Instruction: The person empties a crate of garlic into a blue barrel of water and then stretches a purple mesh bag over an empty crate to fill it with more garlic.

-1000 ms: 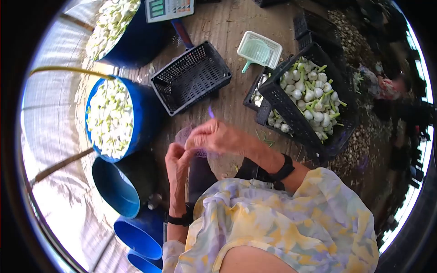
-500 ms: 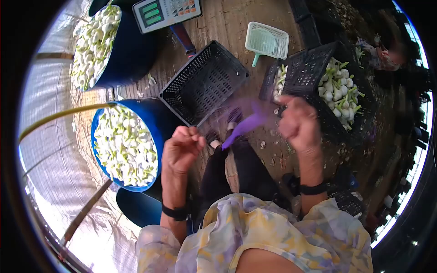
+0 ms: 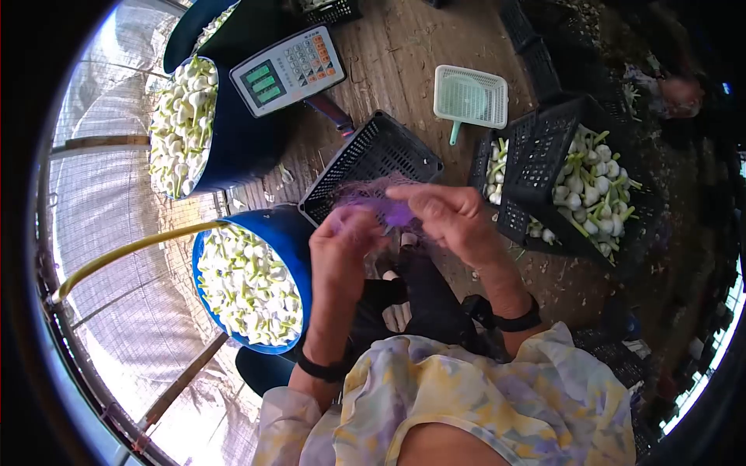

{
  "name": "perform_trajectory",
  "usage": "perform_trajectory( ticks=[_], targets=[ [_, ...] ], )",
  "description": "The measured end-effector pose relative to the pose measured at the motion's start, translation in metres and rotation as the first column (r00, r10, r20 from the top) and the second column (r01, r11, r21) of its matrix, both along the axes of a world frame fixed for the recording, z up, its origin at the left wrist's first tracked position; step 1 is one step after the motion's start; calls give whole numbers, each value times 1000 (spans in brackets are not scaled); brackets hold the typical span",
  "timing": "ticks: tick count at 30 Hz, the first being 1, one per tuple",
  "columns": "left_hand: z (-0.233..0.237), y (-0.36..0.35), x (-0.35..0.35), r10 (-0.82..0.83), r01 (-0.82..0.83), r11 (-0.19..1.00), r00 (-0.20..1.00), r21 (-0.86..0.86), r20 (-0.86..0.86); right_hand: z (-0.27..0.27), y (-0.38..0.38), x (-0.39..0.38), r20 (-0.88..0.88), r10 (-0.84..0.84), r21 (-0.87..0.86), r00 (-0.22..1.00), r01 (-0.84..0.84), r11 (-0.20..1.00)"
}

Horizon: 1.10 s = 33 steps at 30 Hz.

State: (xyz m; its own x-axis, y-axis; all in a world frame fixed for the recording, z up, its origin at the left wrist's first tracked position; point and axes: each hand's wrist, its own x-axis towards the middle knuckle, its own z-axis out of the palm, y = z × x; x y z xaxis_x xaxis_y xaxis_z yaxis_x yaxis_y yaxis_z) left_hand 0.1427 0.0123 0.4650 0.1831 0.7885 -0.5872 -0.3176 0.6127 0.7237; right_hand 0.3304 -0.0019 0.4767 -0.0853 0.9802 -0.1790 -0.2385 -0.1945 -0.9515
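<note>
A purple mesh net bag (image 3: 398,211) stretches, blurred, between my two hands above a black plastic crate (image 3: 381,149). My left hand (image 3: 340,252) is closed on the bag's left side, its fingertips smeared by motion. With fingers pinched, my right hand (image 3: 460,224) grips the other side of the net. The crate below shows a bare slatted bottom, partly hidden by the net and hands. No garlic shows inside the net.
Blue barrels hold garlic bulbs (image 3: 249,287) at the left. A scale's display panel (image 3: 287,70) stands at the upper left. A pale basket with a green handle (image 3: 471,97) lies ahead. Black crates (image 3: 536,167) with garlic (image 3: 597,182) stand right; a person's hand (image 3: 682,95) shows beyond.
My hands have come closer together. The purple net, which hung loose beside my right hand, is now spread between both hands. The view has shifted, showing more of the scale panel.
</note>
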Motion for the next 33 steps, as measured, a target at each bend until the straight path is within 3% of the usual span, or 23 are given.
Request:
perform_trajectory(
  ticks=[1, 2, 4, 6, 7, 9, 10, 11, 12, 14, 16, 17, 18, 20, 22, 24, 26, 27, 28, 29, 31, 32, 33],
  targets=[
    [-8, 5, -9, 117, -114, 993, 965, -26, 235, -4, 3, 10, 9, -51, -36, 999, 52, 998],
    [-11, 14, -16, 234, -173, 964, 909, -200, 345, -8, 7, 21, 19, -102, -72, 995, 103, 992],
    [-10, 29, -28, 365, -272, 910, 883, -313, 294, -18, 12, 43, 74, -174, -98, 982, 181, 979],
    [-24, 48, -50, 618, -475, 743, 758, -472, 210, -31, 13, 56, -26, -496, -249, 868, 475, 844],
    [-47, 54, -74, 526, -330, 833, 722, -445, 449, -32, 17, 57, -30, -506, -251, 862, 483, 839],
    [-9, 71, -55, 496, -374, 854, 796, -363, 347, -30, 21, 62, -427, -577, -235, 697, 530, 814],
    [16, 78, -51, 483, -383, 869, 796, -313, 366, -24, 26, 64, -425, -590, -241, 686, 543, 805],
    [48, 82, -46, 351, -366, 930, 912, 38, 213, -14, 32, 64, -526, -511, -129, 680, 531, 838],
    [59, 85, -66, 208, -274, 878, 957, 394, 202, -3, 36, 65, -614, -414, -7, 672, 519, 855],
    [125, 83, -52, 427, -413, 826, 903, 385, 52, 22, 32, 63, -508, -467, 92, 724, 585, 806],
    [124, 81, -77, 193, -149, 900, 979, 410, -69, 30, 28, 58, -391, -515, 215, 763, 619, 755],
    [112, 83, -83, 150, -130, 945, 988, 299, -46, 26, 25, 55, -481, -487, 95, 729, 596, 798],
    [91, 85, -90, 109, -104, 977, 994, 185, -19, 19, 23, 50, -566, -465, -22, 681, 551, 834],
    [17, 101, -124, 203, -182, 974, 965, -136, 166, -22, 18, 43, -686, -499, -262, 530, 460, 848],
    [-58, 120, -141, 276, -249, 912, 960, -327, 39, -90, 11, 33, -784, -496, -413, 373, 283, 866],
    [-126, 133, -133, 227, -265, 898, 963, -351, -146, -177, 1, 10, -675, -642, -595, 364, 245, 765],
    [-198, 146, -116, 142, -234, 945, 924, -229, -356, -249, 1, -16, -214, -825, -713, 524, 493, 498],
    [-248, 149, -106, 32, 12, 997, 803, 70, -595, -293, -3, -22, -69, -866, -679, 495, 613, 404],
    [-281, 153, -87, 50, 193, 936, 754, 295, -655, -336, -3, -23, 75, -892, -622, 445, 720, 307],
    [-312, 155, -73, 4, 328, 905, 631, 271, -775, -373, 1, -21, 87, -896, -632, 436, 720, 288],
    [-394, 170, -58, 47, 487, 831, 420, 269, -906, -449, 7, -14, 301, -907, -589, 294, 805, 66],
    [-442, 180, -54, 132, 519, 795, 356, 313, -925, -484, 9, -12, 322, -902, -598, 289, 801, 43],
    [-445, 193, -38, 122, 527, 814, 258, 245, -959, -515, 11, -12, 321, -895, -556, 310, 827, 86]
  ],
)
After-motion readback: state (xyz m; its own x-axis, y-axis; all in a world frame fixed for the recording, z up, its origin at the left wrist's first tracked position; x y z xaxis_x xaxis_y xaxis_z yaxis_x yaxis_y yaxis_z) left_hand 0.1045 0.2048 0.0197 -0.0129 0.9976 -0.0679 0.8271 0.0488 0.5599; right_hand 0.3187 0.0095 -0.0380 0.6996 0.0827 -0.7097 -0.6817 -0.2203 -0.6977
